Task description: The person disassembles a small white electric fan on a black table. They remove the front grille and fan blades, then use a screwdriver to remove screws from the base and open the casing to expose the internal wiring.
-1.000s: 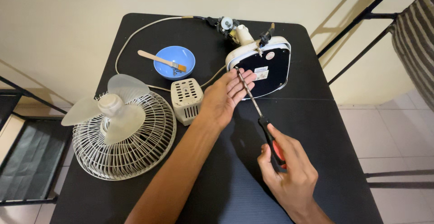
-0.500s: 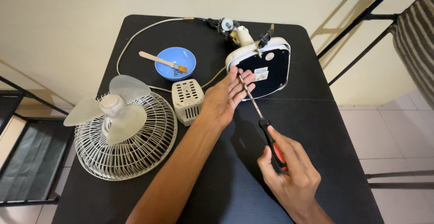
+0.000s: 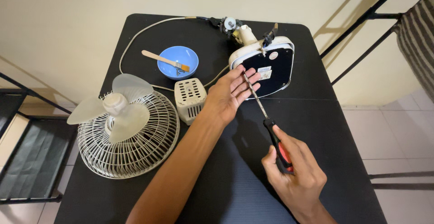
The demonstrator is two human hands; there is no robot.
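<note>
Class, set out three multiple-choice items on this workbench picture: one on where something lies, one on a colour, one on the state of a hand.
1. Where does the paintbrush rest?
A. across the blue bowl
B. on the fan guard
C. on the floor

2. What colour is the table?
A. white
B. black
C. green

3. What is the right hand doing?
A. lying flat and empty
B. gripping the screwdriver by its handle
C. holding the power cord

Answers: A, the brush's handle crosses the bowl's rim; B, the tabletop is black throughout; B, the fingers wrap the red and black handle while the left hand steadies the shaft.
</note>
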